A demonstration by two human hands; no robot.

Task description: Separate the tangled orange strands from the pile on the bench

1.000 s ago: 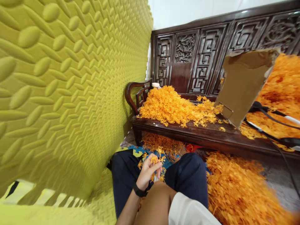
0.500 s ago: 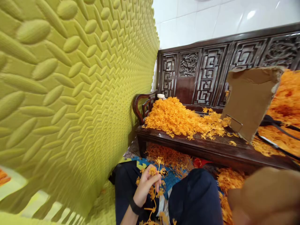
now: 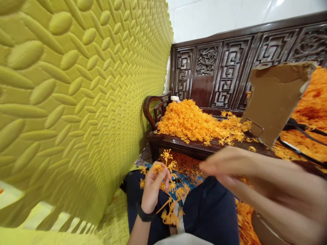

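My left hand (image 3: 152, 185), with a black band (image 3: 146, 213) on its wrist, is closed around an orange plastic flower stem (image 3: 167, 158). Star-shaped, spidery heads stick out above and beside the fingers, and more orange sprigs (image 3: 172, 214) hang below over my lap. My right hand (image 3: 255, 180) is large and close to the camera at the right, its fingertips pointing left toward the stem but apart from it. Motion smears its fingers, so whether anything is between them cannot be made out.
A dark carved wooden bench (image 3: 176, 143) holds a heap of orange pieces (image 3: 189, 122), a cardboard sheet (image 3: 276, 102) and black cables (image 3: 304, 129). More orange pieces (image 3: 245, 217) lie on the floor at the right. A yellow textured foam mat (image 3: 89, 102) stands upright at the left.
My right hand has swung from the lower right corner up and left, closer to my left hand. The left hand has risen slightly, still holding the stem. The view has shifted slightly.
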